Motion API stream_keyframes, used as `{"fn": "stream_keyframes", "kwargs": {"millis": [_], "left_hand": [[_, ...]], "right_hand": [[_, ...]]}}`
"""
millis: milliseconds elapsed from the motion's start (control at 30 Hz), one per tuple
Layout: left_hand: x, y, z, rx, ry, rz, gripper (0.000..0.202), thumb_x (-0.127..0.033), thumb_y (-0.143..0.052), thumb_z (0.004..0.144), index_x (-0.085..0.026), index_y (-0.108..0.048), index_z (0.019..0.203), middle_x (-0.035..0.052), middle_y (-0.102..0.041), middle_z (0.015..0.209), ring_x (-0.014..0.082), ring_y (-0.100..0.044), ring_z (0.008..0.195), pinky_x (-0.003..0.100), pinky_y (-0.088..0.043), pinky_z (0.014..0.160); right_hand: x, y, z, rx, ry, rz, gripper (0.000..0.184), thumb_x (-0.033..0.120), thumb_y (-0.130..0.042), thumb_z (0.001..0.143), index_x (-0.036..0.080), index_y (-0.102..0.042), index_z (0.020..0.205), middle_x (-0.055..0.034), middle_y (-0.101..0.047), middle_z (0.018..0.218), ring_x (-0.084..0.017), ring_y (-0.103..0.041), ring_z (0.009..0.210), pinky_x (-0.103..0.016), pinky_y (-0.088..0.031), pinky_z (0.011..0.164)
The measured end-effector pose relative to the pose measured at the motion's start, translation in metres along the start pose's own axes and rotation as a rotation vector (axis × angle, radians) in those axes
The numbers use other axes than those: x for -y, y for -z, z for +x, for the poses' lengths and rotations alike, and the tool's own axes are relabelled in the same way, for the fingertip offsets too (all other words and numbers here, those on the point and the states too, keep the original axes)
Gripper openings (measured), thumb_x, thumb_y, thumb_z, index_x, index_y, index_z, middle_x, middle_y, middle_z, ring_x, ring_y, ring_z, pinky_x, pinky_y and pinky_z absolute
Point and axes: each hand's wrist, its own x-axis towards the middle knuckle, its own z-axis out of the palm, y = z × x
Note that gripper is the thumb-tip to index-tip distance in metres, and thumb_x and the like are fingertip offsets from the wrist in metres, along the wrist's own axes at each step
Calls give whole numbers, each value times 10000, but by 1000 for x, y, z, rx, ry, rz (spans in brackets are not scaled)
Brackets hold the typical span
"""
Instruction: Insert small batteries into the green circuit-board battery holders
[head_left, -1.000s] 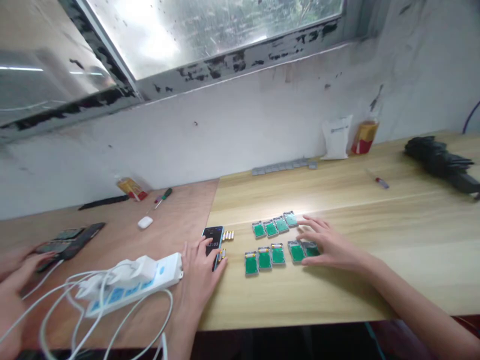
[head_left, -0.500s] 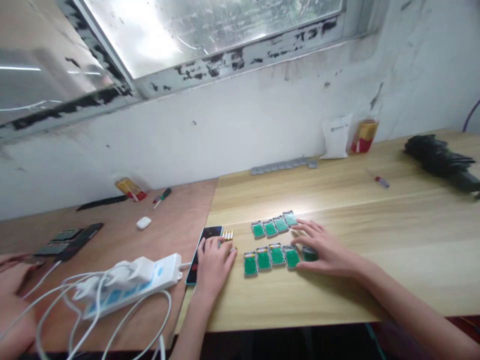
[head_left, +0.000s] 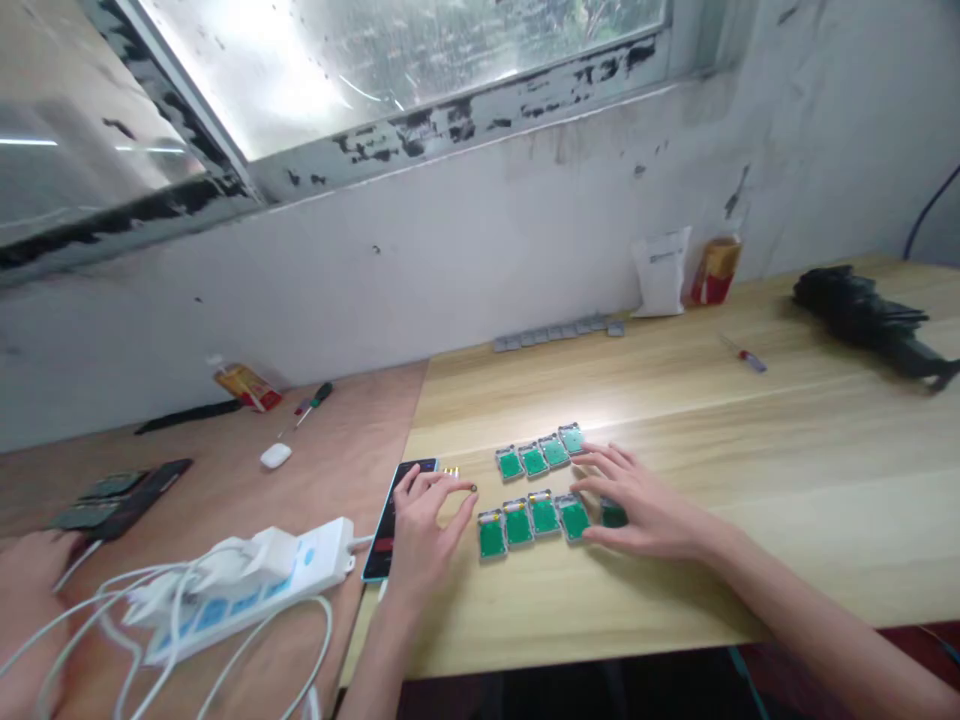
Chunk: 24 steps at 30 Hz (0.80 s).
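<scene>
Two rows of small green circuit boards lie on the pale wooden table, a back row (head_left: 540,455) and a front row (head_left: 529,522). My right hand (head_left: 641,505) lies flat with fingers spread at the right end of both rows, partly covering one green board (head_left: 613,516). My left hand (head_left: 424,525) rests just left of the front row, fingers apart. Its fingertips touch the edge of a dark phone (head_left: 386,525) and reach toward several small gold parts (head_left: 450,470). Neither hand grips anything.
A white power strip (head_left: 247,585) with looped cables lies at the left on a reddish board (head_left: 352,420). Another person's hand (head_left: 30,585) is at the far left by dark devices (head_left: 124,495). A screwdriver (head_left: 311,400), white pouch (head_left: 660,272), black bundle (head_left: 870,310) and grey strip (head_left: 559,332) lie farther back.
My left hand slid right off the phone toward the front row. My right hand pushed the end boards leftward, closing the front row's gap. The view shifted slightly.
</scene>
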Motion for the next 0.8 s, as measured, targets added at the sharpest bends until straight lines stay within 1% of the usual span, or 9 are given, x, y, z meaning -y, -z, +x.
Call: {"fn": "stream_keyframes", "kwargs": {"millis": [100, 167, 267, 300, 333, 400, 500, 667, 800], "left_hand": [[-8, -2, 5, -17, 49, -121, 78, -285, -655, 851, -249, -676, 917, 1, -713, 933, 212, -620, 986, 497, -266, 1110], [-14, -5, 8, -7, 147, -303, 97, -306, -665, 846, -231, -664, 908, 11, -720, 932, 212, -642, 982, 477, -312, 1098], [-23, -11, 11, 56, 331, -669, 181, -339, -659, 855, -211, -634, 980, 34, -723, 950, 215, -682, 937, 399, -478, 933], [-27, -14, 12, 98, 353, -744, 196, -341, -653, 862, -209, -636, 1006, 41, -723, 961, 215, -684, 937, 374, -501, 884], [-31, -16, 14, 148, 342, -771, 196, -340, -653, 864, -212, -649, 1011, 45, -723, 972, 215, -679, 949, 362, -504, 867], [-40, -22, 19, 241, 255, -703, 151, -329, -676, 848, -221, -690, 952, 39, -723, 972, 215, -651, 982, 365, -472, 906], [-54, -34, 27, 310, 124, -538, 72, -295, -710, 816, -228, -707, 843, 16, -716, 911, 214, -615, 959, 379, -423, 927], [-62, -56, 35, 342, 81, -479, 32, -218, -680, 814, -215, -686, 845, 9, -694, 846, 202, -597, 906, 366, -426, 887], [-61, -61, 32, 358, 66, -449, 16, -196, -681, 792, -204, -666, 792, 11, -673, 839, 201, -586, 898, 352, -445, 859]], "right_hand": [[0, 0, 0, -2, 1, 15, 534, 585, -659, 780, 270, -607, 1208, -108, -499, 1377, -344, -289, 1390, -597, -147, 1153], [0, 0, 1, 15, -2, 14, 551, 598, -660, 773, 266, -606, 1209, -111, -497, 1374, -342, -290, 1390, -596, -136, 1156], [1, -1, 1, 46, -6, 13, 543, 596, -661, 771, 260, -606, 1194, -109, -489, 1375, -334, -289, 1393, -586, -137, 1159], [1, -2, 2, 51, -6, 15, 541, 593, -664, 768, 261, -604, 1190, -106, -488, 1374, -330, -288, 1394, -581, -137, 1161], [2, -2, 2, 53, -6, 16, 539, 589, -669, 765, 262, -601, 1189, -102, -487, 1374, -324, -286, 1396, -576, -136, 1163], [3, -2, 2, 48, -6, 17, 532, 580, -675, 764, 265, -597, 1185, -95, -487, 1371, -315, -285, 1398, -567, -134, 1166], [4, -2, 2, 42, -5, 21, 516, 574, -675, 766, 266, -598, 1174, -91, -490, 1366, -312, -283, 1398, -562, -139, 1165], [4, -2, 3, 40, -8, 26, 524, 565, -669, 774, 269, -588, 1199, -90, -480, 1382, -310, -278, 1402, -551, -137, 1165], [3, -2, 3, 44, -5, 33, 522, 571, -659, 780, 273, -586, 1202, -89, -475, 1391, -312, -272, 1408, -551, -131, 1166]]}}
